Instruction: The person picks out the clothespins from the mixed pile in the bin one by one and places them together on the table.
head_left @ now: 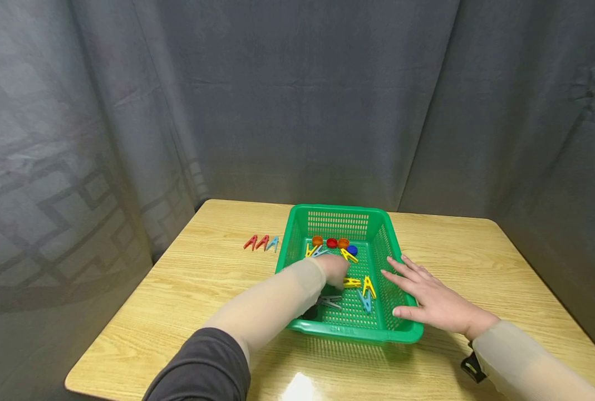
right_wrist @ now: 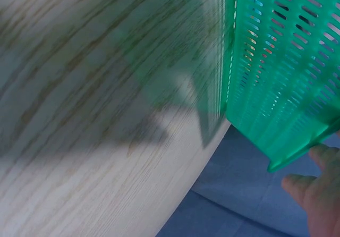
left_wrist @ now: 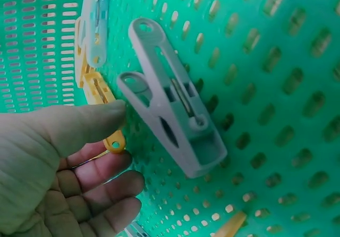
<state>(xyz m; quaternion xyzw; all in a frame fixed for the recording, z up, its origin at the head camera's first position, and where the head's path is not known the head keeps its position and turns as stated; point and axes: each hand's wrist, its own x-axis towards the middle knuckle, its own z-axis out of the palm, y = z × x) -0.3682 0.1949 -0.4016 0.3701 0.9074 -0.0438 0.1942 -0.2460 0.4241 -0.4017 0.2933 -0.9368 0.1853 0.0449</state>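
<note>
Yellow clothespin [left_wrist: 100,94] sits inside the green basket [head_left: 347,333], at the left hand [head_left: 334,270]. Left thumb overlaps the pin, other fingers curl below; can't tell if they're clamped on it. Gray clothespin [left_wrist: 187,124] lies just beside the thumb, apart from it. Another yellow pin [head_left: 369,287] and a blue pin [head_left: 364,301] lie together right of that hand. Toward the basket's far end: more yellow pins [head_left: 348,255], a light-blue pin [head_left: 320,252], four round caps [head_left: 332,243] in orange, red and blue. Right hand [head_left: 429,292] is at the basket's right rim, fingers spread apart. Outside, left: two red pins [head_left: 262,241] and one light-blue on the tabletop [head_left: 192,295]. Gray curtain [head_left: 302,111] behind.
</note>
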